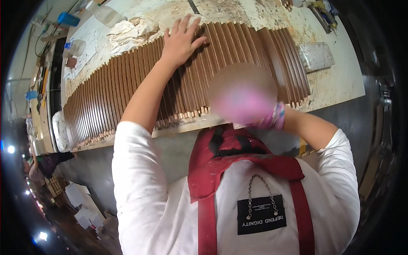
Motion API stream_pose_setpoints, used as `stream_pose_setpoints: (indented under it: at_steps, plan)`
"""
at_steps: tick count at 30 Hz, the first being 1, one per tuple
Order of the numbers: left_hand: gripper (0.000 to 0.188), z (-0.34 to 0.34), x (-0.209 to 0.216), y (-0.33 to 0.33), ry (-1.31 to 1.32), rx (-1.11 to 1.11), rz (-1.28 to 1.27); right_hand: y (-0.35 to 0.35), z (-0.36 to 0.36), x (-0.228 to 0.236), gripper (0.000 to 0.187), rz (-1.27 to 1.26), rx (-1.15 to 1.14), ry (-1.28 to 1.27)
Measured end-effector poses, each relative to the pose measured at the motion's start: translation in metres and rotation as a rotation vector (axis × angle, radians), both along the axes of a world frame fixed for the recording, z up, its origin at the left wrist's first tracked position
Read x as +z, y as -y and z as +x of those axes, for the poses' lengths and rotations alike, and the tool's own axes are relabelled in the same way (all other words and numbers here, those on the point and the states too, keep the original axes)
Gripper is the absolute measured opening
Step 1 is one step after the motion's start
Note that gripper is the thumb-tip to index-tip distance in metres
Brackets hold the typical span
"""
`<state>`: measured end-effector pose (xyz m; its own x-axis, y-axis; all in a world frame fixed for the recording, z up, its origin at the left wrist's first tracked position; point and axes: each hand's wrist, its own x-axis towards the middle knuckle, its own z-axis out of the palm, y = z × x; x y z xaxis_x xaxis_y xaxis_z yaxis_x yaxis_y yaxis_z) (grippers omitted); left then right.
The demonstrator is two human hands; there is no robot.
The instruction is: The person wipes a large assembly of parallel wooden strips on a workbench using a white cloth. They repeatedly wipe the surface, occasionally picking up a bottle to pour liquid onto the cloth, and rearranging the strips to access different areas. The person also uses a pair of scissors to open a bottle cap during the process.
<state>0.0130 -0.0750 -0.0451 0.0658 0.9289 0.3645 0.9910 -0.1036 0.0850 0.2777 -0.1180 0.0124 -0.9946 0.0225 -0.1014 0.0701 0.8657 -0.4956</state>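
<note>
A long row of brown wooden slats (114,80) with pale round pegs at their ends lies side by side on the worktable. My bare left hand (180,42) rests on the far ends of the slats near the middle, its fingers spread. My right hand (244,104), in a pink glove, is over the near ends of the slats, right of the middle. A round blur covers most of it, so its fingers and anything in them are hidden. At the right of the row, several slats (282,63) lean over one another.
On the light, stained tabletop (340,87) a wrapped block (316,57) sits right of the slats. Behind them are a crumpled cloth (131,34), a clear bottle (104,15) and tools (323,17). A white wrapped block (61,131) is at the left end. Another person (40,165) is far left.
</note>
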Motion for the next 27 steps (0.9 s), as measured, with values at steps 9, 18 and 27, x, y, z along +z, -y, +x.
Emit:
stream_pose_setpoints:
  at_steps: [9,18,27]
  plan:
    - [0.058,0.061,0.023,0.180,0.027,-0.179,-0.292,-0.065,-0.015,-0.007,0.042,0.061,-0.349,-0.418]
    - [0.054,0.068,0.012,0.184,0.028,-0.153,-0.269,-0.114,-0.106,-0.022,0.036,-0.308,-0.565,-0.023]
    - [0.062,0.022,0.022,0.172,0.162,-0.318,-0.285,-0.068,-0.137,0.014,0.031,-1.056,-0.713,0.014]
